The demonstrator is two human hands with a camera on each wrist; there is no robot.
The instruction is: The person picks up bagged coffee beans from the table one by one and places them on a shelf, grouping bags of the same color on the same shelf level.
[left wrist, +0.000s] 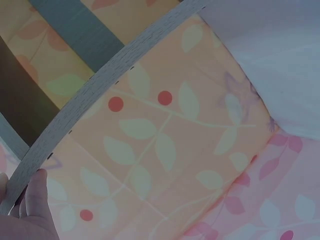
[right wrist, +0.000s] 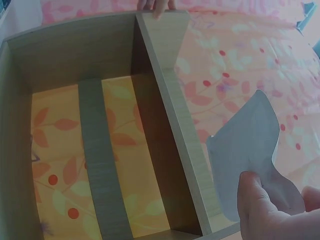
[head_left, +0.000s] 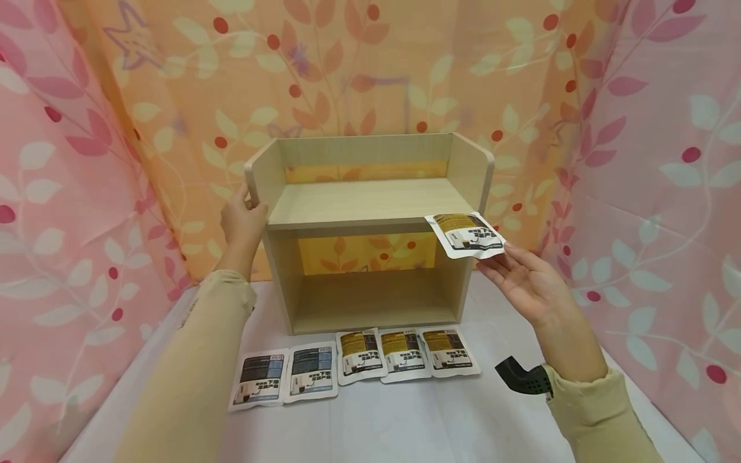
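Head view: small wooden shelf unit (head_left: 370,225) stands at 12 o'clock on a white table (head_left: 405,418), two levels, open back showing the leaf-print cloth (head_left: 370,77). Left hand (head_left: 243,222) at about 10 o'clock grips the unit's left side panel near its top corner, fingers curled over the edge; left wrist view shows fingertips (left wrist: 35,192) against the panel's rim. Right hand (head_left: 529,283) at about 2 o'clock, palm up, fingers nearly straight, pinches a flat yellow-labelled sachet (head_left: 467,235) by its near corner. The sachet sits at the right front edge of the upper shelf board, overlapping it; whether it touches the board I cannot tell.

Right wrist view: thumb (right wrist: 257,200) pressed on the sachet's (right wrist: 250,155) pale back, shelf interior beyond.

Five more sachets lie in a row on the table at 6 o'clock before the unit: two blue-labelled (head_left: 286,376) to the left, three yellow-labelled (head_left: 405,350) to the right.

Judgement: the step in hand looks like placing this sachet on the upper shelf. The next move would call for carrying it further in over the board, laying it flat, then releasing, while the left hand steadies the unit.
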